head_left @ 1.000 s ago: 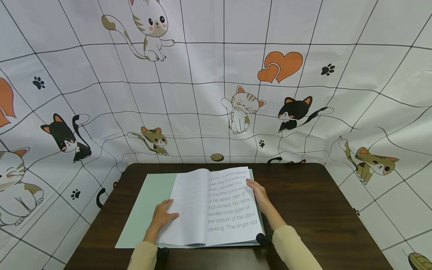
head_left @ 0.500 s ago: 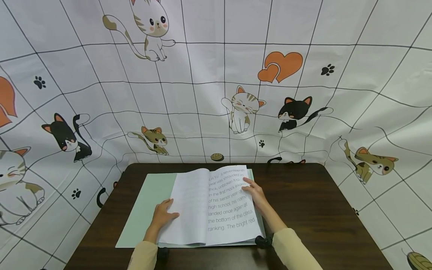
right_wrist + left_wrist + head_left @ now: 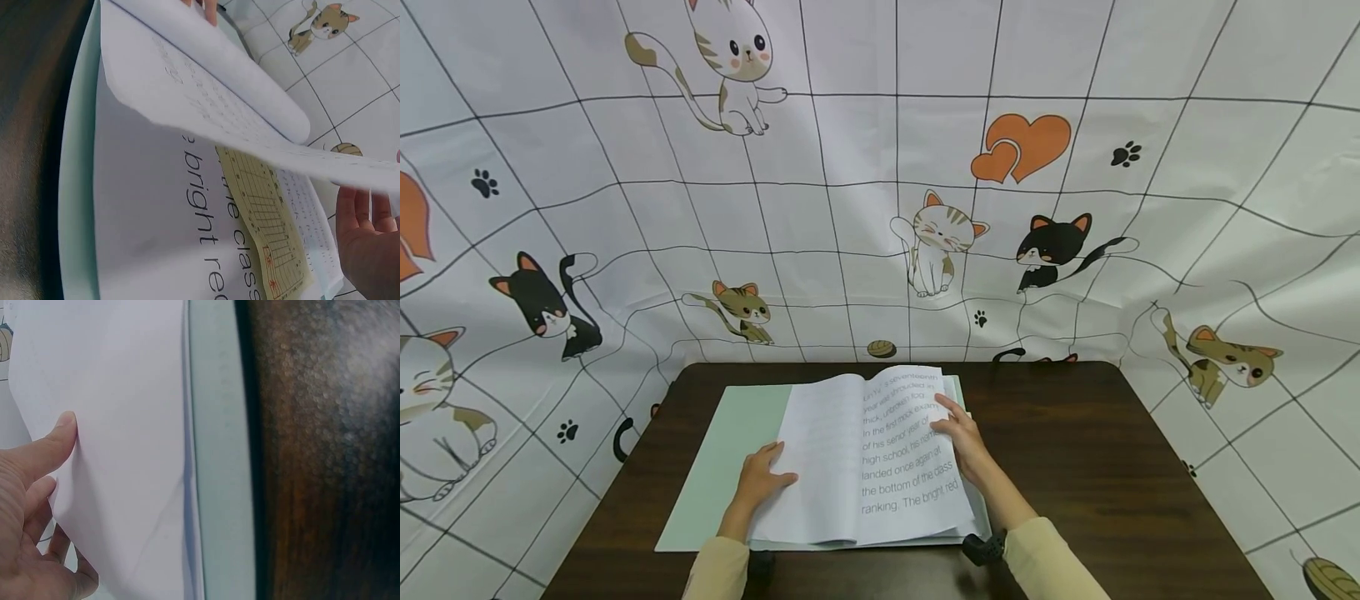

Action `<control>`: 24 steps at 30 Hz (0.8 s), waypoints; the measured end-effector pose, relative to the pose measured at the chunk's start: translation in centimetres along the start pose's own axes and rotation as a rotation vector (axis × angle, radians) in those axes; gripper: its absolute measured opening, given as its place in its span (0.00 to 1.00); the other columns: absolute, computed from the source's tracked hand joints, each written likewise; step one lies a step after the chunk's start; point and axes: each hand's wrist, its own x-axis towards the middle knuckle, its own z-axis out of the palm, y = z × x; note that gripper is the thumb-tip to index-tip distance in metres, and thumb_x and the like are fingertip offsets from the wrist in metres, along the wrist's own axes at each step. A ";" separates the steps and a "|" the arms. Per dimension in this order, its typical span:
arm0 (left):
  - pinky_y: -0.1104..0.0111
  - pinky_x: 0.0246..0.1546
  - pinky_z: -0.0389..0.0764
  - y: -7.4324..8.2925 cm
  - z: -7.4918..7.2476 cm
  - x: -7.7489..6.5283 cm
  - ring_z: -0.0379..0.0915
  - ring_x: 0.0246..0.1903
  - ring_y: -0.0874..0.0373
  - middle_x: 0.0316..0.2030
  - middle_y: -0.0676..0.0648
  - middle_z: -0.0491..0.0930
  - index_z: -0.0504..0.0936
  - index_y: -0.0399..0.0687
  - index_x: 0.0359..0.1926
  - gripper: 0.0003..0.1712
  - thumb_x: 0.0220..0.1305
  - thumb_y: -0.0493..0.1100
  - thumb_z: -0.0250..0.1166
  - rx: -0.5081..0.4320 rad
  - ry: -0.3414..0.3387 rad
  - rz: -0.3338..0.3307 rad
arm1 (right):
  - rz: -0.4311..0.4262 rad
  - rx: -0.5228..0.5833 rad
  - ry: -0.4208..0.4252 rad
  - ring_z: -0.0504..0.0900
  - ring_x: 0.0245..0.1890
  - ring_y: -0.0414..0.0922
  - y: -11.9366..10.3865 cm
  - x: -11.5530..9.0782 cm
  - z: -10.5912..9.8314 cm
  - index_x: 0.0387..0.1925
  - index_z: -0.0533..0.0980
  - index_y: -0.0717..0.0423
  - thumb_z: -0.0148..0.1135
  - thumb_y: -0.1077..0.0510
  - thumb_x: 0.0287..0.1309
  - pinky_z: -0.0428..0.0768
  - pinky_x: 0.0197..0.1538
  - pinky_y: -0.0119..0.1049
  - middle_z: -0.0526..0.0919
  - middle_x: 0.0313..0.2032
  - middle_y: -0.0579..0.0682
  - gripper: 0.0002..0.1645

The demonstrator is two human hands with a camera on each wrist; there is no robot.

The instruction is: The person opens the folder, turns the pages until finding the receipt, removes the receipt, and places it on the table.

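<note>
A large-print book (image 3: 895,467) with a pale green cover (image 3: 722,467) lies spread on the table. My left hand (image 3: 758,479) holds the left-side pages at their outer edge; in the left wrist view its thumb (image 3: 59,434) lies on the white paper and its fingers are partly behind the edge. On the other side, my right hand (image 3: 966,437) pinches the outer edge of a printed page, which bows upward. Beneath this raised page, the right wrist view shows a yellow slip with a printed grid (image 3: 265,225) on another large-print sheet (image 3: 150,206).
The dark wooden table (image 3: 1075,467) extends on both sides of the book. A white sheet with grid lines and cartoon cats (image 3: 865,217) hangs behind and around it. A black wrist device (image 3: 983,550) is on the right wrist.
My right hand has moved left with the page edge, and the page bends up more, exposing sheets beneath at the right. The left hand stays in place.
</note>
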 end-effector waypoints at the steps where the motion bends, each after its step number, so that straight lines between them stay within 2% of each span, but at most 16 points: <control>1: 0.42 0.61 0.67 0.0 0.0 0.0 0.64 0.60 0.28 0.61 0.25 0.70 0.70 0.24 0.61 0.40 0.49 0.38 0.74 -0.001 0.000 0.000 | -0.003 0.006 -0.001 0.82 0.33 0.37 0.0 -0.1 0.1 0.71 0.62 0.51 0.54 0.68 0.58 0.79 0.35 0.28 0.79 0.53 0.54 0.38; 10: 0.42 0.62 0.66 0.3 -0.2 -0.1 0.63 0.60 0.28 0.62 0.25 0.69 0.70 0.24 0.62 0.40 0.50 0.37 0.73 0.010 -0.007 -0.013 | -0.020 0.047 -0.059 0.83 0.34 0.38 -0.2 -0.7 0.3 0.73 0.57 0.50 0.54 0.71 0.56 0.81 0.35 0.30 0.77 0.57 0.55 0.43; 17: 0.41 0.62 0.66 0.5 -0.3 -0.1 0.63 0.60 0.27 0.62 0.24 0.69 0.69 0.23 0.62 0.40 0.50 0.37 0.73 0.004 -0.003 0.000 | -0.006 0.049 -0.127 0.84 0.36 0.40 0.0 -1.3 0.4 0.75 0.51 0.46 0.55 0.73 0.55 0.83 0.37 0.33 0.69 0.63 0.63 0.49; 24: 0.42 0.61 0.67 0.5 0.1 -0.2 0.63 0.59 0.27 0.62 0.24 0.68 0.70 0.22 0.61 0.39 0.49 0.37 0.73 0.014 0.003 0.002 | 0.004 0.035 -0.204 0.84 0.42 0.41 0.3 -2.6 0.9 0.77 0.44 0.43 0.55 0.71 0.57 0.84 0.41 0.37 0.63 0.68 0.65 0.53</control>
